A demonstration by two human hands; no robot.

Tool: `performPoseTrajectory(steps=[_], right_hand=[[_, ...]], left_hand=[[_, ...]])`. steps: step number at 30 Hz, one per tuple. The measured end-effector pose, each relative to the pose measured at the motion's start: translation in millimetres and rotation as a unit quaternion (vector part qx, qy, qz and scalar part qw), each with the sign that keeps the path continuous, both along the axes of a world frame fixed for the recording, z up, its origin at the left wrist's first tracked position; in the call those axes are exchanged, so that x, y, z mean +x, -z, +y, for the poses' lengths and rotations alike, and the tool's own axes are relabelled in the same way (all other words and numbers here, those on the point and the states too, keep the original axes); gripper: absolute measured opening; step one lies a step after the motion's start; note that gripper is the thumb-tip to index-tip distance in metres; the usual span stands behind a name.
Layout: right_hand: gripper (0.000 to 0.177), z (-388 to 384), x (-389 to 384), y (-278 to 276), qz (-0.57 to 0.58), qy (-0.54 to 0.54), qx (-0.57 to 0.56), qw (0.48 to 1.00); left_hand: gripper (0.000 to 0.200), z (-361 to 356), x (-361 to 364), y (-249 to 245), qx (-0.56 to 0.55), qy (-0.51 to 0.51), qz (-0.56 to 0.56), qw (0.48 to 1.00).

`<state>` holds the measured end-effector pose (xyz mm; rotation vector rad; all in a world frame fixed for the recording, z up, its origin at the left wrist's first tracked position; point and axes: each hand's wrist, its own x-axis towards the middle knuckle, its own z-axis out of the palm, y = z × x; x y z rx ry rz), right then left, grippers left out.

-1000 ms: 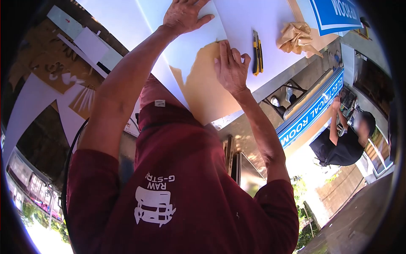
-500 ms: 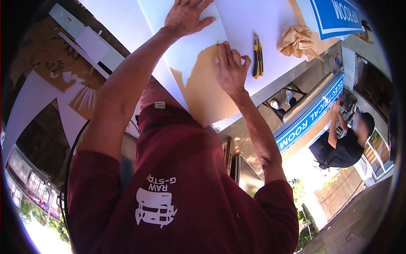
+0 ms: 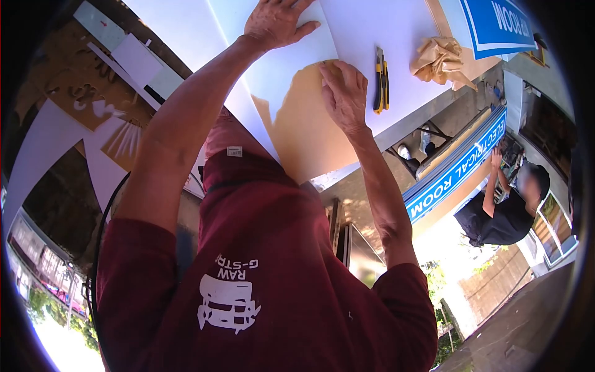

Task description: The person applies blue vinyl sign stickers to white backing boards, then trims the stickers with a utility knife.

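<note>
My left hand (image 3: 276, 23) lies flat on a white sheet (image 3: 279, 59), thumb stretched to the right, other fingertips cut off by the top edge. Brown paper (image 3: 310, 124) with a ragged, torn upper edge covers the near part of the sheet. At the paper's upper right corner, my right hand (image 3: 347, 96) has its fingers curled down on it, seemingly pinching its edge; the fingertips are partly hidden. Just right of that hand rests a yellow and black utility knife (image 3: 381, 80), its blade end pointing away from me.
Crumpled brown paper (image 3: 441, 62) sits right of the knife, near a blue sign (image 3: 499, 25). Beyond the table's right side, a co-worker (image 3: 505, 208) in dark clothing touches a blue ELECTRICAL ROOM sign (image 3: 458, 167). White offcuts (image 3: 49, 146) lie at left.
My right hand's fingers have curled in further at the brown paper's edge. The left hand stays flat on the sheet. The whole view has shifted slightly.
</note>
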<state>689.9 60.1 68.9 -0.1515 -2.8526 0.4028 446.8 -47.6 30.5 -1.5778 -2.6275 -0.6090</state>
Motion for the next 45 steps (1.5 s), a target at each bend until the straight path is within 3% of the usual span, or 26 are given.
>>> performPoseTrajectory(steps=[2,5,10,18,24,30,33,36,38,40,43,45], right_hand=[[0.047,4.6,7.3,12.0,0.001,-0.017,-0.065,0.998],[0.046,4.9,-1.2,10.9,0.019,0.066,-0.125,0.990],[0.036,1.5,-21.4,-2.6,0.027,0.033,0.008,0.999],[0.021,20.0,-28.5,7.7,0.028,-0.084,0.005,0.996],[0.020,22.3,-28.9,-2.0,0.015,-0.092,-0.088,0.992],[0.020,17.1,-32.5,1.8,-0.018,-0.098,-0.066,0.993],[0.015,18.0,-23.3,-0.1,0.022,-0.038,-0.097,0.994],[0.010,31.4,-4.9,-14.4,0.021,0.133,-0.197,0.971],[0.009,55.8,3.4,-23.7,0.029,0.249,-0.175,0.952],[0.009,83.7,2.1,-47.8,-0.052,0.406,-0.070,0.910],[0.011,124.6,12.8,-23.0,0.090,0.211,0.101,0.968],[0.010,102.1,10.9,-32.0,0.021,0.282,-0.008,0.959]], left_hand=[[0.073,0.6,-1.1,0.6,-0.007,-0.001,0.002,1.000],[0.074,1.4,-2.0,2.1,-0.012,-0.002,0.007,1.000],[0.074,1.5,-0.4,-0.3,-0.034,-0.004,0.007,0.999],[0.073,1.0,-1.3,-1.8,-0.013,-0.002,-0.009,1.000],[0.073,-0.4,-0.6,2.2,-0.001,0.001,-0.010,1.000],[0.073,0.4,-0.1,1.7,-0.002,0.000,-0.006,1.000],[0.072,0.3,-3.3,0.7,-0.004,0.000,-0.004,1.000],[0.072,1.0,0.6,4.2,0.001,0.001,-0.005,1.000],[0.072,0.3,-2.3,4.5,0.001,0.000,-0.003,1.000],[0.072,0.8,-1.0,2.9,-0.002,0.002,-0.008,1.000],[0.071,1.3,-0.1,3.1,0.002,0.004,-0.002,1.000],[0.071,2.1,-0.8,5.0,0.011,0.006,-0.011,1.000]])
